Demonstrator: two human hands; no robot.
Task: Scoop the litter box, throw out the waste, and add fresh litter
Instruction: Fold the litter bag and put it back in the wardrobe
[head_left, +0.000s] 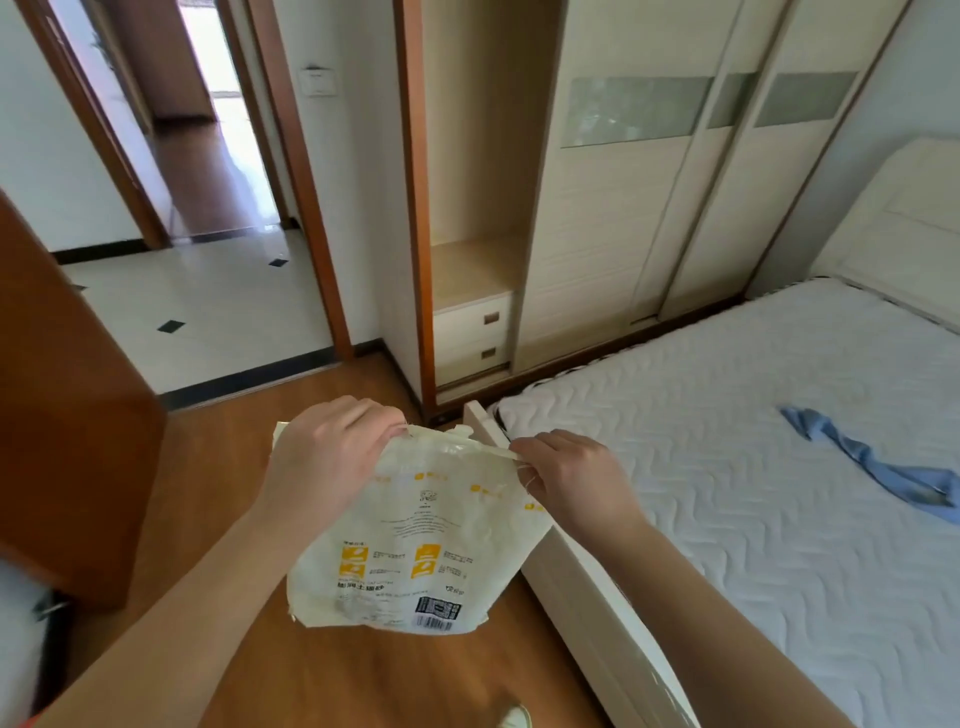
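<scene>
Both forearms reach forward from 6 o'clock. Left hand (332, 457) grips the bag's (415, 540) top edge at 11 o'clock; right hand (571, 478) pinches a strip (498, 453) torn along that edge at 1 o'clock. Bag hangs over the floor (363, 670). Bed (753, 467) lies at 3 o'clock, bearing a blue cloth (872, 462); wardrobe (597, 208) at 12; door (67, 389) at 9.

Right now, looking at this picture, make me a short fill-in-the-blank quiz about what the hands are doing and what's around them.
1. Both hands hold a white and yellow ____ of litter by its top edge.
2. The right hand pinches a thin ____ at the top, while the left hand grips the other corner.
3. A blue cloth lies on the ____.

Missing words: bag; strip; mattress
</scene>
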